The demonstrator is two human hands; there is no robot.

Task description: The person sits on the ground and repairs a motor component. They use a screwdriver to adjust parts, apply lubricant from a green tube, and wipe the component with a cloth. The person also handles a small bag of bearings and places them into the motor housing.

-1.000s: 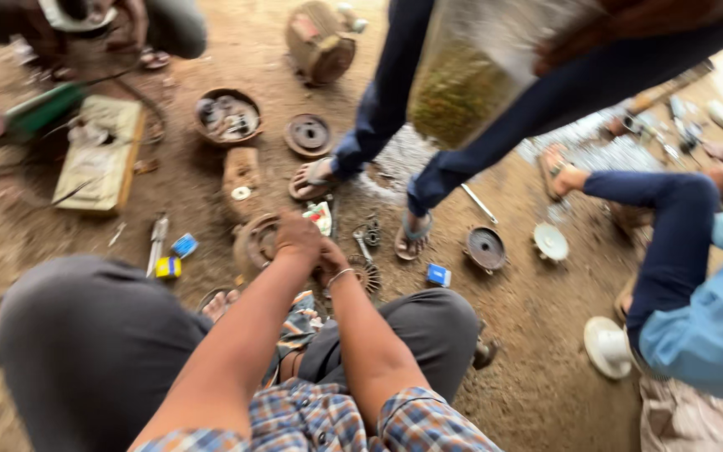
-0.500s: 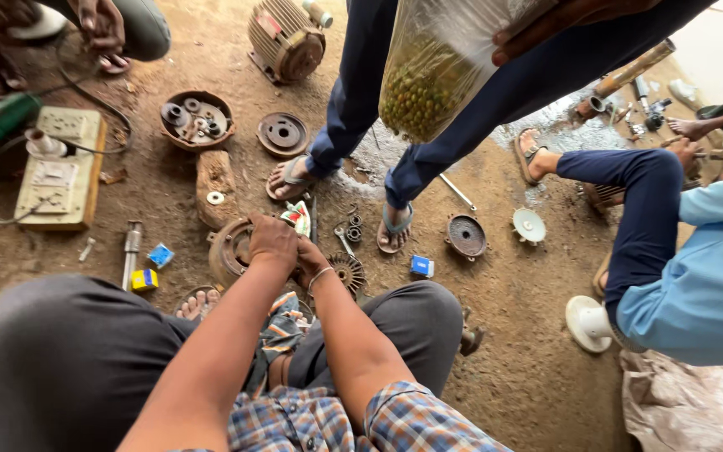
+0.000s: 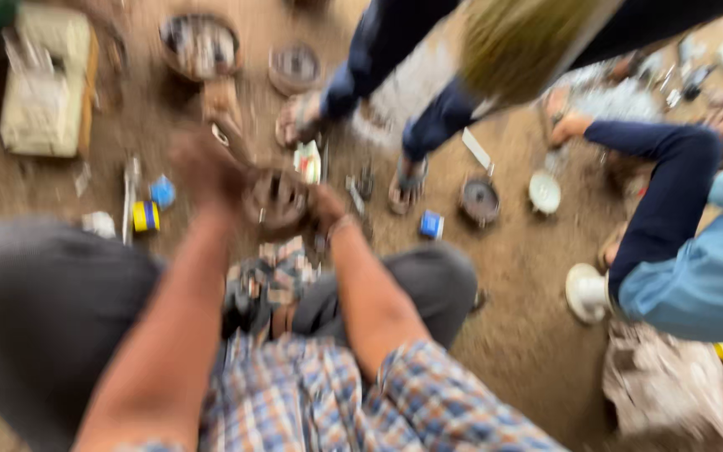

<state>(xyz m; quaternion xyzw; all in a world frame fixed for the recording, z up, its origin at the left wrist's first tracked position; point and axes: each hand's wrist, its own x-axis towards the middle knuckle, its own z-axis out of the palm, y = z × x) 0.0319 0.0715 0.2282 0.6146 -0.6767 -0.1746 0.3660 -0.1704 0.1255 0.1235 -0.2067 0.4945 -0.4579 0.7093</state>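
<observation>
Blurred view: my left hand (image 3: 207,172) & right hand (image 3: 324,209) both clasp a round rusty metal part (image 3: 276,199) above dirt floor (image 3: 512,276), between my knees

A rusty brown round metal part (image 3: 276,199) sits above the blue-and-white checked shirt (image 3: 320,393) and grey trousers (image 3: 52,310). Left of the part lie a yellow-and-blue small box (image 3: 146,216) and a light blue one (image 3: 162,192) (both blurred); right of it, another blue box (image 3: 432,223) on the brown dirt floor (image 3: 512,276).

one head-worn camera looks steeply down, close over the hands (image 3: 274,197); dirt floor (image 3: 512,268) beyond
</observation>
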